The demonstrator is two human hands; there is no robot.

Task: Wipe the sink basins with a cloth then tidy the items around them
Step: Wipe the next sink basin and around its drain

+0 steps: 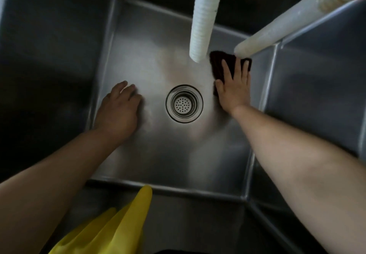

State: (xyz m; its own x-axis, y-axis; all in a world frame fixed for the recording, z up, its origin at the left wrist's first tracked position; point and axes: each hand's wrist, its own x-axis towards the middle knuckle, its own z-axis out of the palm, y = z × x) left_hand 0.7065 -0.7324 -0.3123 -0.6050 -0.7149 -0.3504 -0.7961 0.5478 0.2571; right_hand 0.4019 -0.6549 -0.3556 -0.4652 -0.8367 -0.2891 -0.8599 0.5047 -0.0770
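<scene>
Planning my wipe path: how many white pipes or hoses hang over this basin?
2. A ribbed white hose hangs from the top, ending above the basin floor by the dark cloth. A smooth white pipe slants in from the upper right, ending over the cloth. Others may lie outside the frame.

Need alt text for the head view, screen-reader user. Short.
Seen from above, a person's right hand presses a dark cloth flat against the floor of a stainless steel sink basin, right of the round perforated drain strainer, while the left hand rests open on the floor opposite. A white ribbed hose hangs overhead; a yellow rubber glove drapes the near rim.
</scene>
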